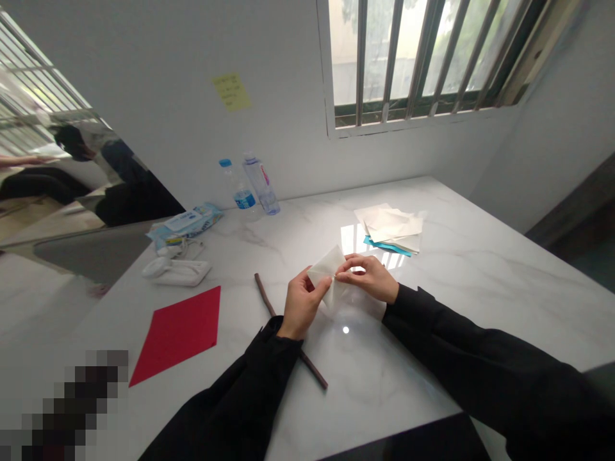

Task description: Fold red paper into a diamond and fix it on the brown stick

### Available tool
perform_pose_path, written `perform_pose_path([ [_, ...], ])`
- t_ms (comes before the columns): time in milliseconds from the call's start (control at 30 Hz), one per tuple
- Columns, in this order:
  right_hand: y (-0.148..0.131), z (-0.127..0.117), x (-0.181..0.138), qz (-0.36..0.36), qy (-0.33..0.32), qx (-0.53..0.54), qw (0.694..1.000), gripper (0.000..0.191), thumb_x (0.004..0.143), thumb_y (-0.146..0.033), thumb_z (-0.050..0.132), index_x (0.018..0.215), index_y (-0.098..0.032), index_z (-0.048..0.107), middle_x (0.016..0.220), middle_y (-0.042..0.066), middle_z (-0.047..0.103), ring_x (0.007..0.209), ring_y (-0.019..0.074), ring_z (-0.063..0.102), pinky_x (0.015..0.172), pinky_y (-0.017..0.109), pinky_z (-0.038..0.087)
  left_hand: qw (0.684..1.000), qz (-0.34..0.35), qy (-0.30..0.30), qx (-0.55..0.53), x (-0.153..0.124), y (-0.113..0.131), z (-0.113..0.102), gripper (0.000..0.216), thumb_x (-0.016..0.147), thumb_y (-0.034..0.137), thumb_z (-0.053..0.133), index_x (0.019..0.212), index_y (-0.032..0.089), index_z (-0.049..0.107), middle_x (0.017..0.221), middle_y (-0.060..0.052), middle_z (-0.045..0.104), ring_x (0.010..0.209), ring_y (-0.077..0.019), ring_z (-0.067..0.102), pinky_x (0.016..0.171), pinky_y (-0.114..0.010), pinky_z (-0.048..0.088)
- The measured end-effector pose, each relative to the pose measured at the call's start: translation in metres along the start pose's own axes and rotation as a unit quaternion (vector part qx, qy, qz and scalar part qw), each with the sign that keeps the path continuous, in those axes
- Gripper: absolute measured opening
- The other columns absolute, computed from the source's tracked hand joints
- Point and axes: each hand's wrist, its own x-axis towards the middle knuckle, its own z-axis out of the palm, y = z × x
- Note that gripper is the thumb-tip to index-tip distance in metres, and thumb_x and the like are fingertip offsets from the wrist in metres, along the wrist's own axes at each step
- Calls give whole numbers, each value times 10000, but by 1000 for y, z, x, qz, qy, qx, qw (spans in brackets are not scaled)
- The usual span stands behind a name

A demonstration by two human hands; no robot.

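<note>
A small off-white piece of folded paper (327, 266) is held just above the table, between both hands. My left hand (303, 301) grips its left side, thumb on top and fingers behind. With thumb and forefinger, my right hand (368, 275) pinches the paper's right edge near its middle. A thin brown stick (314, 368) lies on the table, passing beneath my left wrist. To the left of it rests a flat red sheet of paper (185, 333).
The white marbled table (485, 294) bears a stack of cream papers (394, 225) over a blue sheet (388, 246). Two plastic bottles, one blue-capped (243, 198), stand by the wall. A wipes pack (189, 221) and a white device (177, 272) lie left. A person (125, 166) sits beyond.
</note>
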Motion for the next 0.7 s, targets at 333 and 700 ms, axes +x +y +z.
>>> perform_pose_path([
  [333, -3, 0, -1, -9, -2, 8, 1000, 283, 791, -486, 826, 830, -208, 791, 1059, 90, 684, 1159, 268, 620, 823, 324, 574, 1000, -3, 3, 0, -1, 4, 0, 322, 761, 422, 838, 930, 171, 728, 849, -31, 753, 762, -193, 682, 691, -269, 519],
  [700, -3, 0, -1, -3, 7, 5, 1000, 326, 783, -514, 825, 840, -195, 794, 1027, 85, 702, 1013, 242, 656, 808, 330, 567, 999, 10, 11, 36, -1, 1, -2, 402, 769, 458, 851, 1035, 159, 811, 898, -66, 797, 849, -247, 729, 757, -318, 560],
])
